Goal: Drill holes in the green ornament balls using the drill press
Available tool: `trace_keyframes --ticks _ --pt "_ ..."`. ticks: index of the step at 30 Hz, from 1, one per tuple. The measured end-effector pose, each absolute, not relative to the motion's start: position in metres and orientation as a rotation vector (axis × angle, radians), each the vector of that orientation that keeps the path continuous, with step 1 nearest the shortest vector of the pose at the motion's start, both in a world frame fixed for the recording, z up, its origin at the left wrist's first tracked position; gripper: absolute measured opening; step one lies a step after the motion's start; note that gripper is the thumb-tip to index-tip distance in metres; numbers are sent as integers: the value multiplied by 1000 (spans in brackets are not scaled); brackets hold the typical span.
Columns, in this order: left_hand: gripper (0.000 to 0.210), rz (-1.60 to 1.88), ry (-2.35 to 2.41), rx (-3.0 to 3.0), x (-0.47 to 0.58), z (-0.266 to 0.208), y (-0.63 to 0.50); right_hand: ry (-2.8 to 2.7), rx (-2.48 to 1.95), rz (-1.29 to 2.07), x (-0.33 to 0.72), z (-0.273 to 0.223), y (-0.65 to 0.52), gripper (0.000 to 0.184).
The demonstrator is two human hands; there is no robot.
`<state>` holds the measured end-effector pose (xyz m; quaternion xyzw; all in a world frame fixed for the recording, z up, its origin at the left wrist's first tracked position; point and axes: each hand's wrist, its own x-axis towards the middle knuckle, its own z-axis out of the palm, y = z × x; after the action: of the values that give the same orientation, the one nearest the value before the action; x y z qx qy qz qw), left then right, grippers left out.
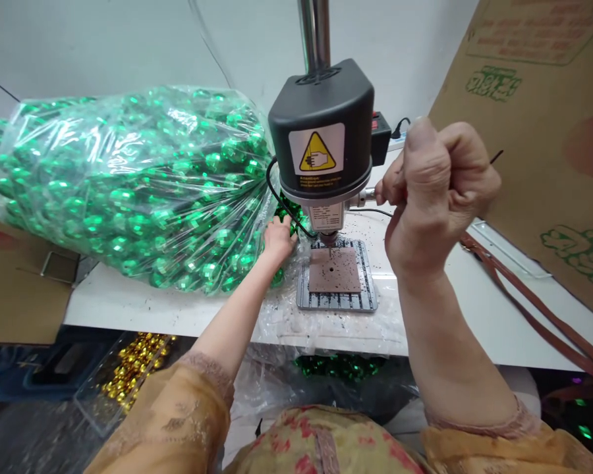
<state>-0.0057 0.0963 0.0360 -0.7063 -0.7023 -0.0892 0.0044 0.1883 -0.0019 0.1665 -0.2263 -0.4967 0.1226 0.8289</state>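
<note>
My right hand (432,181) is raised and closed around the feed handle of a small bench drill press (321,131). The handle is mostly hidden in my fist; its metal shaft shows by the drill head. My left hand (279,238) reaches to shiny green faceted balls (278,276) at the gathered mouth of a clear plastic bag (138,187). Its fingers look slightly apart, with the tips partly hidden among the balls. Below the drill chuck (329,238) a brownish square plate (335,271) with a small hole lies on the slotted metal base (368,299).
Dark shavings are scattered over the base and the white table (143,309). A cardboard box (538,151) stands at right, beside a brown strap (528,299). Below the table edge are gold balls (138,362) in a clear bin and more green balls (338,367).
</note>
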Motion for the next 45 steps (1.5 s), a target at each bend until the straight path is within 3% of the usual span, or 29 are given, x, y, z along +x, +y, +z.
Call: trace_keyframes --ticks 7,12,16,26,45 --pt "46 -1651 -2056 -2580 -29 37 17 -1064 -467 253 188 165 -2 40" --pt "55 -2190 -2067 -2780 -22 24 -20 -1066 -466 239 188 164 -2 41" --pt "54 -2170 -2106 -2715 -9 9 -13 -1033 -464 282 187 163 -1 43" --pt "52 -1654 -2023 -2911 5 6 0 -1037 -480 300 186 166 -3 48" --pt "46 -1608 -1782 -2749 36 -3 -2 -1022 -434 284 185 169 -6 41"
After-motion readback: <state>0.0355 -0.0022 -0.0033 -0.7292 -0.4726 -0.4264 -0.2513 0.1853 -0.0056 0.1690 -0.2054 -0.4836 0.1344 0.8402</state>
